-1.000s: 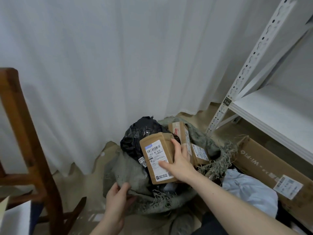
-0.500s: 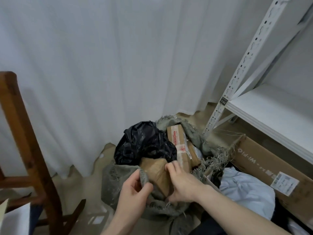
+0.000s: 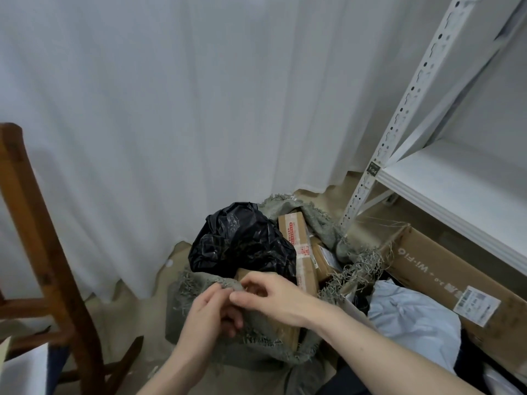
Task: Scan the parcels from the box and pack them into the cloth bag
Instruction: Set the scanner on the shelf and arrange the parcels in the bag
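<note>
Both hands now meet at cloth bag (image 3: 258, 332) rim | left hand (image 3: 209, 316), right hand (image 3: 281, 299) fingers pinch fabric | brown parcel (image 3: 285, 327) (mostly hidden)

Beneath my fingers (image 3: 228, 292) the tan floor (image 3: 119, 303) carries the frayed grey-green cloth bag (image 3: 196, 286). To their right a long brown cardboard box (image 3: 445, 269) with a white label lies on it, and to their left stands a brown wooden chair (image 3: 37, 240). Beyond them a white metal shelf post (image 3: 368, 178) meets the floor.

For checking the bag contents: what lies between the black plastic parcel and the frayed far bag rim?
A taped brown cardboard parcel, in the head view.
</note>
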